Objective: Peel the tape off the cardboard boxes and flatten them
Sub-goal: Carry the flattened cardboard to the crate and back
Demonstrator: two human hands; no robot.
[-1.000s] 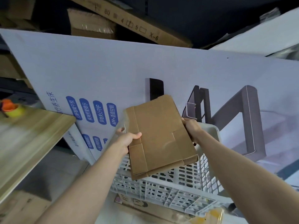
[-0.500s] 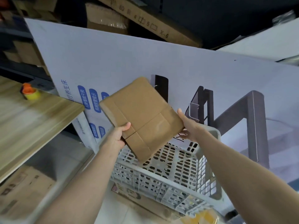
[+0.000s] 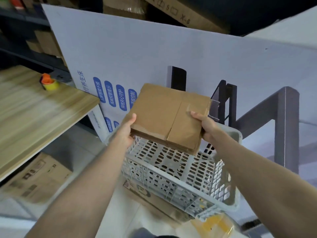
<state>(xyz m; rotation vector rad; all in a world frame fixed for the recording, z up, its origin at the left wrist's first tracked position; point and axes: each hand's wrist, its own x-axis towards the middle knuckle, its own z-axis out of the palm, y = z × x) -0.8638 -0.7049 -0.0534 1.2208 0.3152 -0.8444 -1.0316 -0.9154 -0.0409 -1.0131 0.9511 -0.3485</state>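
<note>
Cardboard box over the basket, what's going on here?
A person holds a brown cardboard box with both hands above a white perforated basket. The left hand grips its left edge, and the right hand grips its right edge. The box looks folded flat and has not been set down. Whether any tape remains on it is hard to tell.

A wooden tabletop (image 3: 42, 114) stands left of a large printed white board (image 3: 154, 54).
</note>
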